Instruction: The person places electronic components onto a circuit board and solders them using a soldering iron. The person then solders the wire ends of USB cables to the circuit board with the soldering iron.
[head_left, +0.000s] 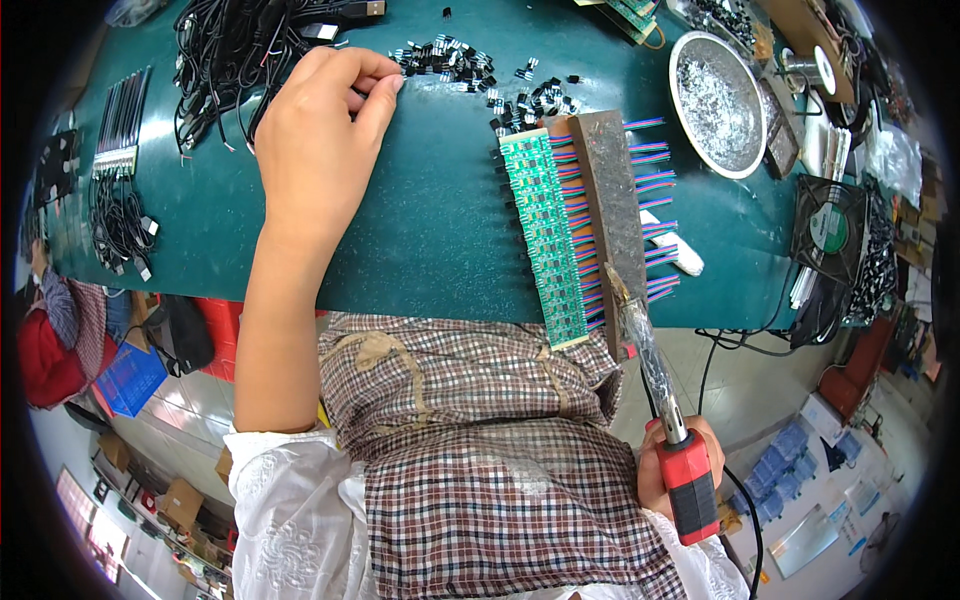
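Observation:
My right hand is wrapped round the red and black handle of a soldering iron. The iron's tip rests over or close above a dark flat bar, and I cannot tell if they touch. Beside the bar lies a strip of green circuit boards, with red and blue wires passing under the bar and out its right side. My left hand is closed in a pinch at the left edge of a pile of small black components with metal legs. Anything between its fingertips is hidden.
Black cables with plugs heap at the far left, and a bundled cable set lies farther left. At right stand a round metal bowl of silvery bits, a solder spool and a square black fan. A white strip lies beside the wires.

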